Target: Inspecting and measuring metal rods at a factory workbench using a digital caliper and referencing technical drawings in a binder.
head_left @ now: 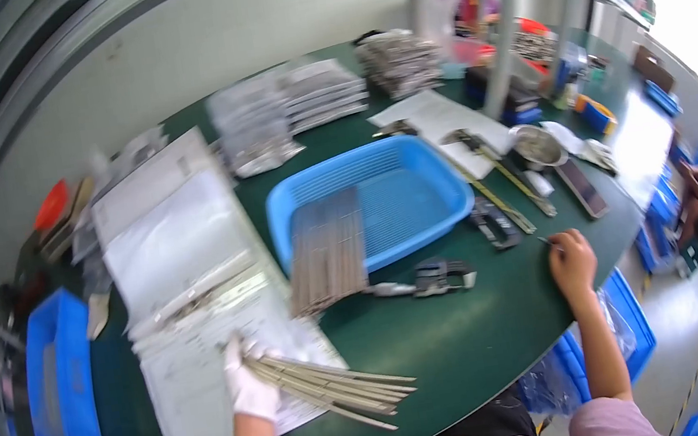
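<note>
My left hand [252,383], in a white glove, is closed around one end of a bundle of thin pale metal rods [337,385]. Their other ends fan out to the right above the green table [440,357]. Beneath that hand lie printed papers and an open binder [168,234]. My bare right hand [574,265] is closed at the table's right side; a small dark tip shows at its fingers, too small to name. Grey-brown strips [327,252] lie side by side across the near rim of a blue plastic basket [435,228]. A micrometer [438,277] rests just in front of the basket.
Right of the basket lie calipers [508,178], a black gauge-like tool [494,224], a phone [581,188] and a metal bowl [538,145]. Bagged stacks [251,125] stand behind. A blue bin [61,374] is at left, a shelf post [504,27] at back right. Other people sit farther off.
</note>
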A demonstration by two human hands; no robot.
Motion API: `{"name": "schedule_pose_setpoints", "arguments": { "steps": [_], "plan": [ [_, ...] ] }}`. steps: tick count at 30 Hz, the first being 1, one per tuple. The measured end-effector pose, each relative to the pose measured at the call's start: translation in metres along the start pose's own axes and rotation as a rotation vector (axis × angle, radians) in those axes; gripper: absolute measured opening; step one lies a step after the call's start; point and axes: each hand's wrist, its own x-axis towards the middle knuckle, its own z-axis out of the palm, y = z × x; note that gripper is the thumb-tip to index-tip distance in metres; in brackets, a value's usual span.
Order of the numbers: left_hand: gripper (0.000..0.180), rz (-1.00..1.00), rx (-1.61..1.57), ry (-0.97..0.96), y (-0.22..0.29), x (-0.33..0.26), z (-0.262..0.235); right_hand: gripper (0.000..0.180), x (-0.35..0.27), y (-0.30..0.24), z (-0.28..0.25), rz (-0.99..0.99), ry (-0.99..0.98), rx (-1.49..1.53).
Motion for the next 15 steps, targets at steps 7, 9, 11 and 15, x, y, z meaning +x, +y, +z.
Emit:
{"name": "schedule_pose_setpoints", "arguments": {
  "steps": [7,9,11,15],
  "plan": [
    [0.022,0.109,0.077,0.135,0.001,-0.004,0.026,0.015,-0.008,-0.092,-0.005,-0.423,0.039,0.285],
    [0.022,0.12,0.056,0.162,0.002,-0.009,0.028,0.014,-0.012,-0.149,-0.002,-0.586,-0.127,0.486],
    [0.023,0.113,0.044,0.169,0.005,-0.011,0.027,0.014,-0.013,-0.203,0.002,-0.702,-0.267,0.6],
    [0.027,0.127,0.065,0.156,0.001,-0.011,0.031,0.017,-0.016,-0.273,0.038,-0.807,-0.272,0.626]
  ]
}}
